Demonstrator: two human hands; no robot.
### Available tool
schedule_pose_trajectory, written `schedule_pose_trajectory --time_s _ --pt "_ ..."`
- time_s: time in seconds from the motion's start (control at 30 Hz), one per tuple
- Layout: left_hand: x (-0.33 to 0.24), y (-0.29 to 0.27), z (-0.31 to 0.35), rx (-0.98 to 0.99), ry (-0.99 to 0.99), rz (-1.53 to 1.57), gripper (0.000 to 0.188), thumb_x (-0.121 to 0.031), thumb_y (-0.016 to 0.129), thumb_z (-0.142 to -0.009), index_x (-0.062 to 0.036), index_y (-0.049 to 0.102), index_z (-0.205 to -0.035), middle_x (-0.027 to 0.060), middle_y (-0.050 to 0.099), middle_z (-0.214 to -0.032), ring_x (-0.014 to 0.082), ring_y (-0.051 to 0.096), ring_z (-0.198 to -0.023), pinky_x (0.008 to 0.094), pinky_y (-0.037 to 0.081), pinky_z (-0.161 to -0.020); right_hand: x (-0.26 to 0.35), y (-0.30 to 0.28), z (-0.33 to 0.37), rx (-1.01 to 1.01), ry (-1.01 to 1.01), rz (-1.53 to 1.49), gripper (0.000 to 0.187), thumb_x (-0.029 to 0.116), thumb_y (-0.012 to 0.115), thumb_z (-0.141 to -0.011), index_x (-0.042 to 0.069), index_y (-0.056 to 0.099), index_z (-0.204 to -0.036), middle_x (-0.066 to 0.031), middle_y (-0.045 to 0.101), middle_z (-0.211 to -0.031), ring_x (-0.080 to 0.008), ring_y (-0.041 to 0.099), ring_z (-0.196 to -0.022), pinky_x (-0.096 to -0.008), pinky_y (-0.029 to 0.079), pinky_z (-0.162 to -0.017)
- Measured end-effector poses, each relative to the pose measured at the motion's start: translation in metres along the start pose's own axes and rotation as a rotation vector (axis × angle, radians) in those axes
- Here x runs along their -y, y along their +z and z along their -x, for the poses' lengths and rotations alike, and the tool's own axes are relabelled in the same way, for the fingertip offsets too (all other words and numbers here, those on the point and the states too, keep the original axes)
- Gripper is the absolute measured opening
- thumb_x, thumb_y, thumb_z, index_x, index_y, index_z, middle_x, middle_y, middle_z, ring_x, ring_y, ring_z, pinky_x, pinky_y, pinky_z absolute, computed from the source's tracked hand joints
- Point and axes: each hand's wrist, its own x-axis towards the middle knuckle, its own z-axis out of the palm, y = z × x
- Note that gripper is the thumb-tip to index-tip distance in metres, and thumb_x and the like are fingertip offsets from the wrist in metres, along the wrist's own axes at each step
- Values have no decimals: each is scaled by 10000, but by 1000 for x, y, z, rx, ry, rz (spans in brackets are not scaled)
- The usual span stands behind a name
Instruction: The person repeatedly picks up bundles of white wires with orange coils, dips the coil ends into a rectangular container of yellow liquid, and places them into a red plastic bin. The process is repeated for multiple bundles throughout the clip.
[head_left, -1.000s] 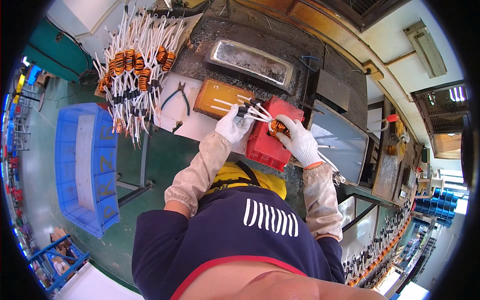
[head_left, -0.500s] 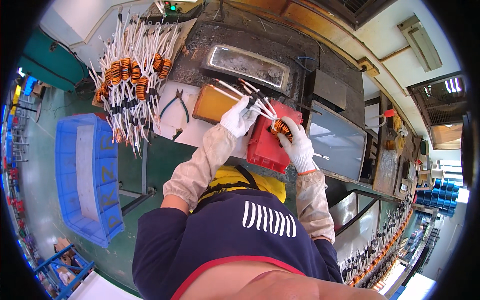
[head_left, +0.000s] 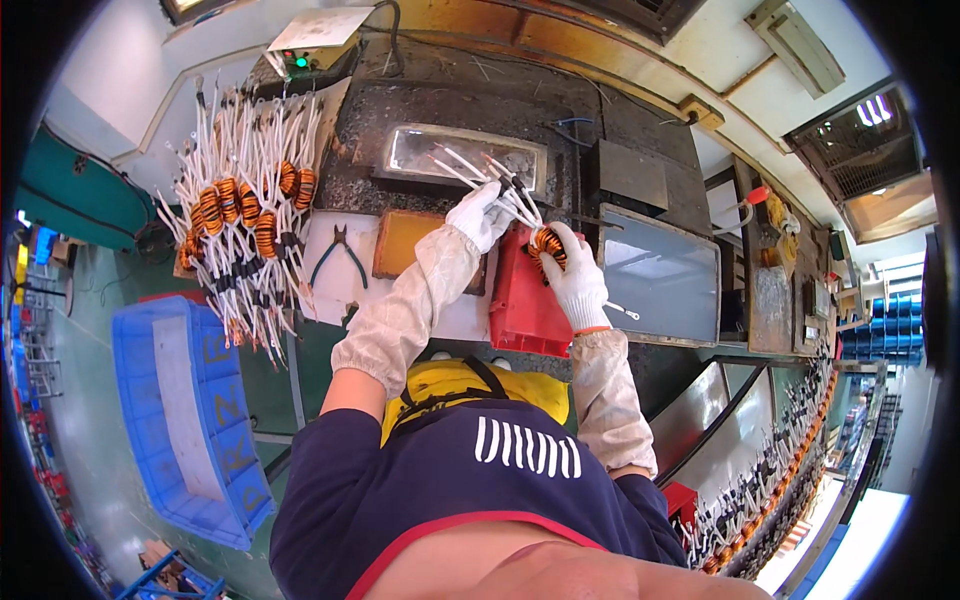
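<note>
Both my hands wear white gloves and share one toroidal coil (head_left: 547,246) wound with orange-copper wire. My right hand (head_left: 577,284) is wrapped round the winding, above the red plastic bin (head_left: 530,312). A single white lead with a ring terminal (head_left: 624,311) sticks out beyond that hand's far side. My left hand (head_left: 477,217) is closed on the white leads (head_left: 512,208), which carry black sleeving. Their bare tips point up and left, over the rectangular pot (head_left: 420,150) with a shiny, silvery surface. Whether the tips touch that surface, I cannot tell.
Left of the bin sits an amber block in a tray (head_left: 408,243), then pliers (head_left: 340,258) with dark green handles. A heap of similar coils (head_left: 250,205) lies at the left. A grey-topped box (head_left: 660,275) stands right; a blue crate (head_left: 190,410) is lower left.
Both hands have carried the coil away from me, so the lead tips have come from the pot's near side to over it. The whole view has shifted too. Both grips look the same.
</note>
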Motion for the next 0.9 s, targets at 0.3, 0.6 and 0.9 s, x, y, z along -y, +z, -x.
schedule_pose_trajectory --time_s 0.3,0.6,0.9 --pt "9 -14 -22 -52 8 -44 75 -70 609 -926 -73 624 -999 67 684 -864 177 680 -750 290 590 -639 -3 2 -4 -21 -25 37 498 300 643 -860 289 469 -1327 -198 588 -1147 -427 622 -974 -486 518 -805" --pt "16 -3 -19 -108 59 36 64 -43 610 -921 -53 618 -983 73 671 -853 163 671 -746 266 582 -638 -3 -10 -10 55 15 -49 506 289 650 -848 258 480 -1324 -200 586 -1180 -436 604 -1028 -482 511 -848" --pt "15 -13 -24 -73 77 -41 79 -104 604 -940 -59 639 -995 58 678 -913 153 670 -799 238 584 -670 -8 -7 -12 30 -60 3 493 298 625 -867 271 459 -1330 -212 597 -1066 -431 644 -880 -497 522 -751"
